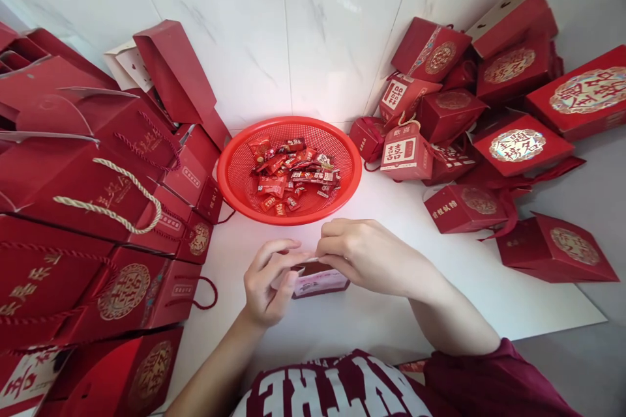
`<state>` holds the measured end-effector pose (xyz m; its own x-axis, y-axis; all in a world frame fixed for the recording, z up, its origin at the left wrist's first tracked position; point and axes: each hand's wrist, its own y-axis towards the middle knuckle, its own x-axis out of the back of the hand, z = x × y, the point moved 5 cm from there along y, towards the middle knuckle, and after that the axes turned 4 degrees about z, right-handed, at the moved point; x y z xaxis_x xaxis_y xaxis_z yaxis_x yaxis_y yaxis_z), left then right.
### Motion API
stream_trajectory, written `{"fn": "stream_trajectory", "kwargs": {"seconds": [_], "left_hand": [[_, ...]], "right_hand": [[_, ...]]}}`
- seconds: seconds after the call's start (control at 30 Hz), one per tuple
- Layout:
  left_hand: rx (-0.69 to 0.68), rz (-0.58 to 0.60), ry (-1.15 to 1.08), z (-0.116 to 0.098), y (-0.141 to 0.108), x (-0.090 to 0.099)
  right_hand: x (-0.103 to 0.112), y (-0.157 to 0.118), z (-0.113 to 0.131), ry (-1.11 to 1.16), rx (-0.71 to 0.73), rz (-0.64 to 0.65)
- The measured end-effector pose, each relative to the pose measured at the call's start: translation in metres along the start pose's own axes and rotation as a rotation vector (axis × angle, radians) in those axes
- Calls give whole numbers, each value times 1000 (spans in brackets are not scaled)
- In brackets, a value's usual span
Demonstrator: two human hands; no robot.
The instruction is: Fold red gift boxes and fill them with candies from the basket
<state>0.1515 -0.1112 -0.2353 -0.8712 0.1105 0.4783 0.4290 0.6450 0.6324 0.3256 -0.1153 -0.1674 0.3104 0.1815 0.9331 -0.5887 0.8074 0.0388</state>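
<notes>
A small gift box [320,284], dark red with a pale pink front panel, stands on the white table in front of me. My left hand [272,279] grips its left end, thumb at the front corner and fingers reaching over the top. Bent over the right side of the top is my right hand [359,251], its fingers pinched at the upper edge and hiding part of it. Just beyond the box sits a red plastic basket [229,192] holding a heap of wrapped candies [293,176], mostly red. What lies inside the box is hidden from view.
Red gift bags and boxes [132,290] with rope handles are stacked along the left. At the right, several red gift boxes [508,143] with gold emblems are piled up. A marbled tile wall [332,32] closes off the back of the white table [528,306].
</notes>
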Motion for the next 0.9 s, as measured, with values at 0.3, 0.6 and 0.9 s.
{"fn": "stream_trajectory", "kwargs": {"seconds": [0.3, 0.6, 0.9], "left_hand": [[-28, 25, -47, -8, 3, -8], [-53, -27, -27, -8, 5, -3], [78, 97, -244, -6, 10, -4]], "right_hand": [[-8, 13, 5, 28, 14, -5], [-6, 8, -10, 169, 38, 128], [0, -2, -16, 64, 124, 141]]}}
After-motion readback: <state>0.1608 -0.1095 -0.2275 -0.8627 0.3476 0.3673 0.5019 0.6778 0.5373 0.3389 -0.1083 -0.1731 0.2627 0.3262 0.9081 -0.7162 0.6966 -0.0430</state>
